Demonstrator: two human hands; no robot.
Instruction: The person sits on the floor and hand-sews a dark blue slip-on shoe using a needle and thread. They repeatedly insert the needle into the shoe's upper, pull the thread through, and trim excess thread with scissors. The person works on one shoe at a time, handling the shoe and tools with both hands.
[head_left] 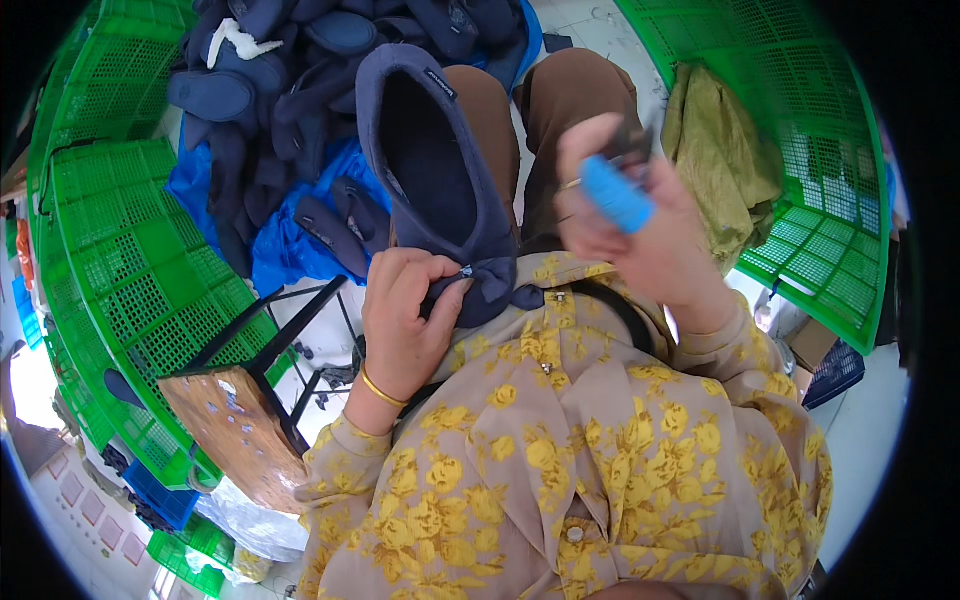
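Observation:
A dark navy slipper (440, 150) rests across my lap, its opening facing up and its toe towards my waist. My left hand (405, 315) is closed on the slipper's toe, pinching the fabric bow (490, 288) between thumb and forefinger. A small shiny bit (466, 270) shows at those fingertips; I cannot tell what it is. Above my right thigh, apart from the slipper, my right hand (650, 220) is raised and smeared by motion. Its fingers curl around a bright blue piece (615, 195) with something dark beside it, too blurred to name.
Navy slippers (290, 90) lie heaped on blue plastic sheeting (275, 245) at the far left, with a white scrap (238, 43) on top. Green plastic crates (140, 260) flank me on both sides. A wooden stool (235, 425) stands at my left; olive cloth (715, 150) hangs over the right crate.

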